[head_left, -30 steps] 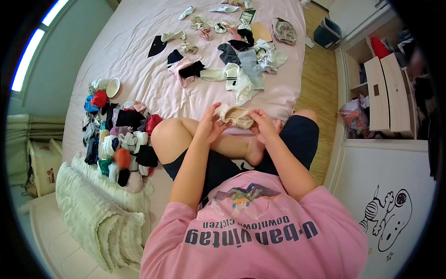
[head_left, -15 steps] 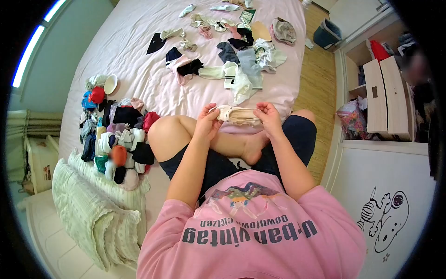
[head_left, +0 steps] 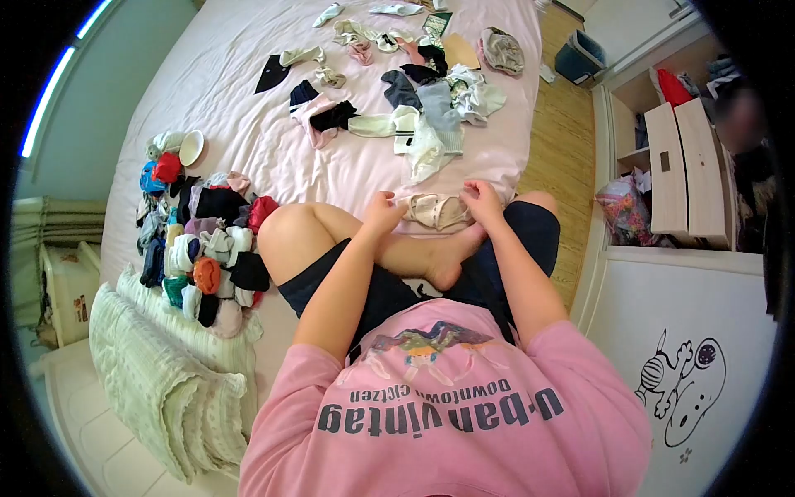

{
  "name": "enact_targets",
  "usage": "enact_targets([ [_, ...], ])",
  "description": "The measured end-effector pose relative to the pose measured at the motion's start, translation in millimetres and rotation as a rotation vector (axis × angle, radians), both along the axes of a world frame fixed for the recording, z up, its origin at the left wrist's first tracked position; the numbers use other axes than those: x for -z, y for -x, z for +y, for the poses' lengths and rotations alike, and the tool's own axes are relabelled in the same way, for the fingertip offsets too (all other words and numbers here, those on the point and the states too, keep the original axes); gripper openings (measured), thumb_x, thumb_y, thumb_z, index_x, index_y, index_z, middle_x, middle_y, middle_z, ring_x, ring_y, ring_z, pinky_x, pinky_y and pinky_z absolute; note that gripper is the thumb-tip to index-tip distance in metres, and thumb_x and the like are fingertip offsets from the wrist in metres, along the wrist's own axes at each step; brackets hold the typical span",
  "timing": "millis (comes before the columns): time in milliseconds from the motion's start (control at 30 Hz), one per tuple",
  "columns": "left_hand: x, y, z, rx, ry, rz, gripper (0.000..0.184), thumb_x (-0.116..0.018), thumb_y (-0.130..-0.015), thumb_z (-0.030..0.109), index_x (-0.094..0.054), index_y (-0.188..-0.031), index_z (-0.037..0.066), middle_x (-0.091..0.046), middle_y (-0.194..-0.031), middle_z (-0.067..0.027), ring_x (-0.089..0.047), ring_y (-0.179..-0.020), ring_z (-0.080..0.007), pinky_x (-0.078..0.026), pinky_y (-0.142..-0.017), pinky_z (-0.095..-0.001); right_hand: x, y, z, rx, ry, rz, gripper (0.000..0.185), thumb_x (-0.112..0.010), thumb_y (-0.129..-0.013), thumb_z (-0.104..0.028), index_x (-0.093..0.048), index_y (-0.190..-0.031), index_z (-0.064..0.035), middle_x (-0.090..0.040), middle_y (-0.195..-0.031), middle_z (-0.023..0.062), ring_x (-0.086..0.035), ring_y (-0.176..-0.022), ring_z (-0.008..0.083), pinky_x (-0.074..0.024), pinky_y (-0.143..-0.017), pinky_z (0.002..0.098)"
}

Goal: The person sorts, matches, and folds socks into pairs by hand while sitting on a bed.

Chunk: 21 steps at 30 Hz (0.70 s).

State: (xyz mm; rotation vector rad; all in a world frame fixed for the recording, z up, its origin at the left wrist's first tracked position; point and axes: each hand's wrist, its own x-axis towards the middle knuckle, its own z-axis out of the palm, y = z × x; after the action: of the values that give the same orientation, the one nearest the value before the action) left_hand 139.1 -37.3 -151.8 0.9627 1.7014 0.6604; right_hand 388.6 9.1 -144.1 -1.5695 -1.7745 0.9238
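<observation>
A cream low-cut sock (head_left: 437, 213) lies spread on the bed in front of my crossed legs. My left hand (head_left: 384, 213) is beside its left end, fingers loosely bent and apart, holding nothing that I can see. At the other end, my right hand (head_left: 483, 202) hovers by the sock's edge with its fingers parted; whether a fingertip touches the fabric is hard to tell. Just beyond the sock lies a crumpled white piece of clothing (head_left: 426, 153), next to a grey sock (head_left: 436, 103).
Loose socks and small garments spread over the far bed, with a patterned cap (head_left: 502, 50). At left are rolled clothes (head_left: 207, 273), a white bowl (head_left: 191, 147) and a folded quilt (head_left: 157, 381). Right of the bed stand a bin (head_left: 580, 56) and open drawers (head_left: 687, 170).
The cream sock, stretched between both hands before, now rests on the bed. Both hands have let go of its ends, and the left has dropped slightly. The view has shifted a little.
</observation>
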Motion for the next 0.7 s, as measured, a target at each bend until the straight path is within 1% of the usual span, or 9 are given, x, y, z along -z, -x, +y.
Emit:
enact_targets([
  [67, -12, -6, 1, 0.020, 0.014, 0.038, 0.059, -0.070, -0.063, 0.024, -0.044, -0.108, -0.002, -0.056, -0.098, -0.0191, -0.056, -0.090, -0.0238, -0.045, -0.075, -0.0326, -27, 16, 0, -0.060, -0.121, -0.203, 0.032, -0.064, -0.069, -0.022, -0.058, -0.095, -0.0030, -0.060, -0.093, 0.0164, -0.058, -0.084, 0.0308, -0.0451, -0.074, 0.0384],
  [167, -9, -14, 1, 0.085, -0.005, 0.138, 0.060, -0.071, -0.063, 0.023, -0.043, -0.109, -0.002, -0.057, -0.098, -0.0179, -0.057, -0.087, -0.0230, -0.046, -0.074, -0.0323, -28, 42, 1, -0.273, 0.013, -0.141, 0.034, -0.063, -0.069, -0.022, -0.059, -0.098, -0.0033, -0.061, -0.089, 0.0155, -0.058, -0.081, 0.0257, -0.0455, -0.072, 0.0326],
  [200, -7, -16, 1, 0.112, -0.018, 0.179, 0.059, -0.071, -0.063, 0.021, -0.043, -0.110, -0.002, -0.057, -0.096, -0.0165, -0.058, -0.084, -0.0219, -0.046, -0.072, -0.0319, -32, 48, -1, -0.335, -0.043, -0.248, 0.035, -0.064, -0.069, -0.022, -0.059, -0.098, -0.0031, -0.061, -0.089, 0.0154, -0.058, -0.080, 0.0259, -0.0455, -0.072, 0.0325],
  [267, -20, -14, 2, 0.054, -0.029, -0.086, 0.055, -0.069, -0.067, 0.019, -0.042, -0.111, 0.000, -0.057, -0.094, -0.0132, -0.058, -0.081, -0.0183, -0.046, -0.069, -0.0307, -52, 57, -5, -0.458, -0.154, -0.461, 0.035, -0.064, -0.068, -0.022, -0.059, -0.097, -0.0029, -0.061, -0.089, 0.0151, -0.059, -0.079, 0.0265, -0.0454, -0.073, 0.0324],
  [300, -32, -12, 3, 0.025, -0.036, -0.216, 0.052, -0.069, -0.069, 0.017, -0.042, -0.111, 0.001, -0.057, -0.093, -0.0115, -0.057, -0.079, -0.0164, -0.046, -0.067, -0.0302, -63, 61, -2, -0.494, 0.082, -0.482, 0.034, -0.064, -0.072, -0.018, -0.057, -0.102, -0.0032, -0.062, -0.087, 0.0094, -0.059, -0.076, 0.0180, -0.0449, -0.071, 0.0273],
  [400, -74, -6, 1, -0.454, -0.236, -0.848, 0.040, -0.063, -0.078, 0.015, -0.043, -0.111, 0.004, -0.057, -0.090, -0.0065, -0.056, -0.078, -0.0114, -0.045, -0.065, -0.0263, -37, 62, 9, -0.370, 0.428, 0.278, 0.028, -0.064, -0.074, -0.022, -0.058, -0.095, -0.0042, -0.061, -0.082, 0.0052, -0.058, -0.072, 0.0134, -0.0451, -0.065, 0.0272],
  [500, -116, 4, -5, -0.347, -0.154, -1.017, 0.024, -0.057, -0.084, 0.017, -0.050, -0.103, 0.005, -0.057, -0.090, -0.0020, -0.056, -0.077, -0.0100, -0.045, -0.068, -0.0241, -109, 81, -16, -0.319, 0.432, 0.658, 0.021, -0.061, -0.079, -0.016, -0.058, -0.094, -0.0014, -0.058, -0.080, -0.0004, -0.052, -0.071, 0.0061, -0.0426, -0.063, 0.0206],
  [567, -128, 10, -13, -0.167, -0.243, -1.077, 0.018, -0.053, -0.086, 0.017, -0.052, -0.100, 0.004, -0.058, -0.088, -0.0020, -0.056, -0.076, -0.0096, -0.045, -0.069, -0.0238, -120, 86, -25, -0.337, 0.422, 0.671, 0.019, -0.058, -0.082, -0.015, -0.058, -0.093, -0.0001, -0.059, -0.081, -0.0002, -0.052, -0.071, 0.0061, -0.0428, -0.063, 0.0204],
  [700, -162, 10, -22, -0.270, -0.370, -1.036, 0.018, -0.053, -0.086, 0.016, -0.051, -0.100, 0.004, -0.059, -0.091, -0.0042, -0.056, -0.080, -0.0104, -0.045, -0.072, -0.0251, -153, 98, -46, -0.253, 0.328, 0.751, 0.018, -0.057, -0.084, -0.015, -0.058, -0.093, 0.0003, -0.058, -0.078, -0.0009, -0.051, -0.068, 0.0047, -0.0421, -0.061, 0.0197],
])
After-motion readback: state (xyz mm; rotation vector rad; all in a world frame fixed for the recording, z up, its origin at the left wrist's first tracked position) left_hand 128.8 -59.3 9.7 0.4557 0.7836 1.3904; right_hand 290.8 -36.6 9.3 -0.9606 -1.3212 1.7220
